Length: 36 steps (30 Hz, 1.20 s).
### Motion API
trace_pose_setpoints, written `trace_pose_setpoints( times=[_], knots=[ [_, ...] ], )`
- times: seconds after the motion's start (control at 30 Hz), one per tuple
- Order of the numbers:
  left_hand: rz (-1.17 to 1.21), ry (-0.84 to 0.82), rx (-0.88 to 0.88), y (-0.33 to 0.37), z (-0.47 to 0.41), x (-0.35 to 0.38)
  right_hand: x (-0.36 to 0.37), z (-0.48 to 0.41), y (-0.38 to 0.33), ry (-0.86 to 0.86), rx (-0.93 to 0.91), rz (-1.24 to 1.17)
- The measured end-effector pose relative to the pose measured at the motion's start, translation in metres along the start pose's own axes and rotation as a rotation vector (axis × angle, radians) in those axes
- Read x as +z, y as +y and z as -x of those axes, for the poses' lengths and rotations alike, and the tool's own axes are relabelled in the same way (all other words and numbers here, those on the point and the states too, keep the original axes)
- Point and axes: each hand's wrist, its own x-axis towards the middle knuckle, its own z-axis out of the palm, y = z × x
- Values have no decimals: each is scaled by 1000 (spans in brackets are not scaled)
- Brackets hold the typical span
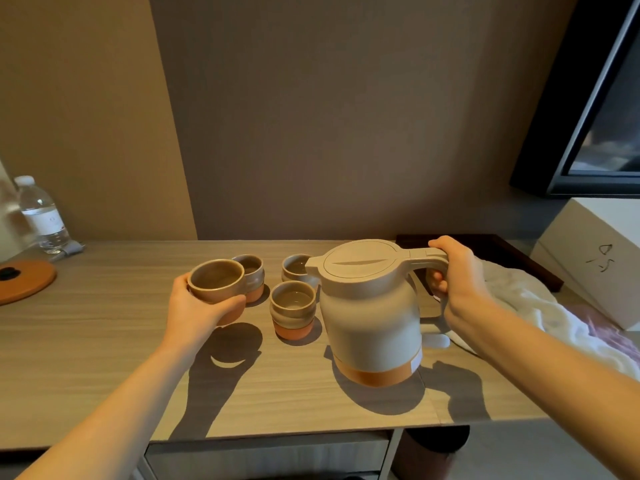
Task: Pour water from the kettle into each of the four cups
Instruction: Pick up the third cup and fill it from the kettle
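Note:
A beige kettle [370, 317] with an orange base band stands on the wooden table [104, 368], its lid closed. My right hand [453, 282] grips its handle. My left hand [197, 306] holds a beige and orange cup [216, 280] lifted a little above the table, its shadow below. Three more cups rest on the table: one [252, 271] just behind the held cup, one [294, 310] left of the kettle, and one [296, 266] behind it, partly hidden by the kettle's spout.
A water bottle [41, 216] stands at the far left, with a round orange kettle base [24, 280] in front of it. A white cloth [540, 313], a dark tray [502, 251] and a white box [595, 251] lie to the right. The table's front edge runs below the kettle.

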Motion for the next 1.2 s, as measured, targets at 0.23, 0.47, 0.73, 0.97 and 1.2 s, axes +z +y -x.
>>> trace_pose_setpoints(
  times=[0.23, 0.47, 0.73, 0.97, 1.2],
  knots=[
    [21, -30, 41, 26, 9, -6, 0, 8, -12, -24, -7, 16],
    [-71, -92, 71, 37, 23, 4, 2, 15, -17, -60, -20, 41],
    [-334, -212, 259, 31, 36, 12, 5, 21, -22, -115, -53, 126],
    [-443, -252, 307, 27, 42, 17, 10, 24, -21, -182, -95, 249],
    [-453, -293, 316, 22, 48, 20, 14, 23, -17, -189, -83, 323]
  ],
)
